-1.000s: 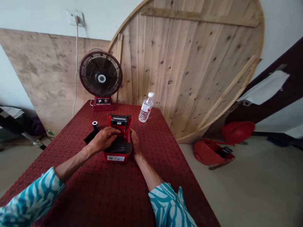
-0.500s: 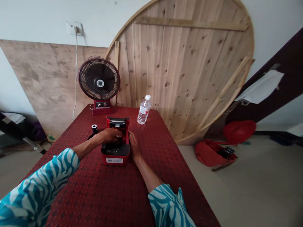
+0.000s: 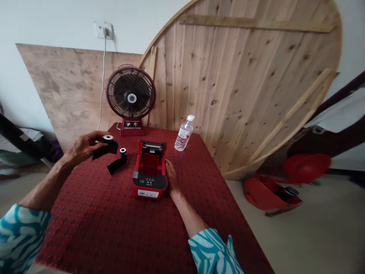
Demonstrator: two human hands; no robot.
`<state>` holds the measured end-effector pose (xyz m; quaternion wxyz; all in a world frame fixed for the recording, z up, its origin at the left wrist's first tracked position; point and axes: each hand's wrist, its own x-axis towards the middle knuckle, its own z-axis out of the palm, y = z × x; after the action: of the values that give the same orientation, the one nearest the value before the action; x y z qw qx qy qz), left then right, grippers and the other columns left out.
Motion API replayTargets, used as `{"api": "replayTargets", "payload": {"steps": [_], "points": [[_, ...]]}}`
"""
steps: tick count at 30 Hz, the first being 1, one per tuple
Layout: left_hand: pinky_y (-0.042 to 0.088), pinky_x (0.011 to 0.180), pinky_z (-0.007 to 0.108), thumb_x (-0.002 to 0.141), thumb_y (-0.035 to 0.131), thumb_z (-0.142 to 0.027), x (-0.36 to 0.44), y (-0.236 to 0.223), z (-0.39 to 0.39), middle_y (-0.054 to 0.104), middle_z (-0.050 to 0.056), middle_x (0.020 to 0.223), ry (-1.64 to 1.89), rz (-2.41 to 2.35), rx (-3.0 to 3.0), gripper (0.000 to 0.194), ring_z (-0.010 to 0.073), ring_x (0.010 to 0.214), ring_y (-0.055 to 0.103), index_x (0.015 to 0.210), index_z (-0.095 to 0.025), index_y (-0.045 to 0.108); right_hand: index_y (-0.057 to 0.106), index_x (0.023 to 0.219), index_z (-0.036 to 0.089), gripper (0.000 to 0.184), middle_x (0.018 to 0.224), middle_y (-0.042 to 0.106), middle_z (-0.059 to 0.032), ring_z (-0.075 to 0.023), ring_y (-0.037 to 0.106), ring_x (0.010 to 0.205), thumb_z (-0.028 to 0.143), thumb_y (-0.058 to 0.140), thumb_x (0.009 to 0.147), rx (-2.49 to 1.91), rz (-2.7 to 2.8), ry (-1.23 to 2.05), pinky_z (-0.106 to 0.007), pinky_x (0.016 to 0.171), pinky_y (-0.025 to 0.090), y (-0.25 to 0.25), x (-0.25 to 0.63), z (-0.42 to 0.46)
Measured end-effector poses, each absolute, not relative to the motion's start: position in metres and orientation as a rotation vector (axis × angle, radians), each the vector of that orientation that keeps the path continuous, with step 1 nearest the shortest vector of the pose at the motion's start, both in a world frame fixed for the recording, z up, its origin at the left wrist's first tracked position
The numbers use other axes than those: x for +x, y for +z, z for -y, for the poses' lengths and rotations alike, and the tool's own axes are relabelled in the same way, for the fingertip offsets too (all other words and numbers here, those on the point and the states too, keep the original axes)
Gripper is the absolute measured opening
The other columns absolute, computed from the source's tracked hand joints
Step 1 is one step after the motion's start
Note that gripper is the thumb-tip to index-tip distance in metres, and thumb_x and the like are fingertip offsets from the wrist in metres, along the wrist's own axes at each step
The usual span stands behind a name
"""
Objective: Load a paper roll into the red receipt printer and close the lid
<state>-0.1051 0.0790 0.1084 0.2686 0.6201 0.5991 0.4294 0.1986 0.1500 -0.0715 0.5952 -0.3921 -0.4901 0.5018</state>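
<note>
My left hand is raised over the table's left side and pinches a roll of black paper with a white core, its loose strip hanging down. A second black roll stands on the table below, a strip trailing from it to the left. The red and black label printer has its lid up, and its red inner compartment shows with no roll in it. My right hand grips the printer's right side, some fingertips hidden behind its edge.
A fan stands at the back of the red-covered table. A water bottle stands behind and right of the printer. A round wooden panel leans on the wall. Red bags lie on the floor at right.
My left hand has come out of the printer and moved left and up, carrying a black roll. My right hand stays at the printer's side. The view has shifted slightly left.
</note>
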Motion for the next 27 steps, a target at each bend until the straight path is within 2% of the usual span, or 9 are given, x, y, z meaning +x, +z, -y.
{"api": "replayTargets", "payload": {"steps": [3,7,11,13,16,18,20,23,27], "points": [[0.052,0.056,0.026,0.059,0.074,-0.048,-0.137,0.090,-0.083,0.070,0.003,0.084,1.326,-1.691,1.484,0.053,0.0169,0.066,0.064,0.102,-0.019,0.061,0.066,0.109,0.026,0.038,0.117,0.068,-0.0030,-0.0222,0.058,0.113,0.048,0.053,0.082,-0.906,1.140,1.171,-0.039,0.101,0.041,-0.070,0.198,-0.149],[0.051,0.055,0.029,0.055,0.072,-0.051,-0.147,0.039,-0.100,0.067,0.001,0.071,1.236,-1.752,1.487,0.049,0.0181,0.062,0.063,0.088,-0.017,0.059,0.065,0.112,0.025,0.040,0.119,0.068,-0.0037,-0.0225,0.058,0.113,0.049,0.052,0.082,-0.936,1.115,1.193,-0.039,0.099,0.042,-0.072,0.198,-0.149],[0.053,0.065,0.031,0.050,0.072,-0.051,-0.144,0.000,-0.112,0.069,0.002,0.072,1.081,-1.802,1.564,0.044,0.0228,0.073,0.067,0.077,-0.018,0.060,0.065,0.111,0.024,0.041,0.120,0.067,-0.0040,-0.0226,0.057,0.115,0.050,0.053,0.081,-0.946,1.138,1.172,-0.039,0.100,0.040,-0.074,0.200,-0.151],[0.054,0.067,0.033,0.050,0.071,-0.052,-0.145,-0.005,-0.114,0.071,0.004,0.076,1.038,-1.803,1.584,0.045,0.0251,0.077,0.068,0.080,-0.018,0.063,0.065,0.110,0.024,0.041,0.119,0.067,-0.0040,-0.0225,0.057,0.114,0.050,0.054,0.080,-0.944,1.135,1.170,-0.039,0.101,0.040,-0.073,0.200,-0.150],[0.054,0.078,0.035,0.054,0.068,-0.056,-0.150,0.000,-0.119,0.074,0.009,0.097,0.972,-1.793,1.631,0.054,0.0284,0.092,0.068,0.093,-0.018,0.067,0.065,0.110,0.025,0.040,0.118,0.067,-0.0036,-0.0224,0.057,0.114,0.050,0.053,0.081,-0.945,1.124,1.183,-0.038,0.100,0.041,-0.070,0.199,-0.149],[0.053,0.083,0.035,0.064,0.061,-0.059,-0.149,0.007,-0.125,0.070,0.012,0.114,0.903,-1.799,1.709,0.059,0.0293,0.102,0.066,0.106,-0.018,0.066,0.065,0.110,0.025,0.040,0.117,0.068,-0.0034,-0.0224,0.057,0.113,0.050,0.052,0.082,-0.955,1.126,1.183,-0.038,0.099,0.041,-0.069,0.199,-0.148],[0.052,0.086,0.035,0.073,0.053,-0.057,-0.142,0.014,-0.133,0.068,0.012,0.119,0.811,-1.831,1.806,0.056,0.0289,0.106,0.064,0.113,-0.019,0.065,0.065,0.110,0.025,0.040,0.117,0.068,-0.0031,-0.0222,0.057,0.113,0.050,0.052,0.082,-0.953,1.133,1.187,-0.038,0.099,0.041,-0.069,0.199,-0.148],[0.050,0.086,0.034,0.072,0.059,-0.042,-0.124,0.020,-0.148,0.072,0.009,0.110,0.699,-1.895,1.890,0.040,0.0289,0.104,0.065,0.105,-0.022,0.069,0.065,0.110,0.026,0.039,0.118,0.067,-0.0025,-0.0221,0.057,0.114,0.049,0.052,0.082,-0.951,1.135,1.196,-0.038,0.100,0.040,-0.070,0.199,-0.148],[0.048,0.079,0.032,0.064,0.063,-0.025,-0.102,0.022,-0.165,0.074,0.005,0.084,0.614,-1.930,1.919,0.023,0.0273,0.090,0.068,0.085,-0.024,0.071,0.066,0.108,0.025,0.037,0.116,0.068,-0.0033,-0.0224,0.059,0.111,0.048,0.054,0.080,-0.934,1.122,1.180,-0.038,0.098,0.043,-0.071,0.198,-0.149]]}}
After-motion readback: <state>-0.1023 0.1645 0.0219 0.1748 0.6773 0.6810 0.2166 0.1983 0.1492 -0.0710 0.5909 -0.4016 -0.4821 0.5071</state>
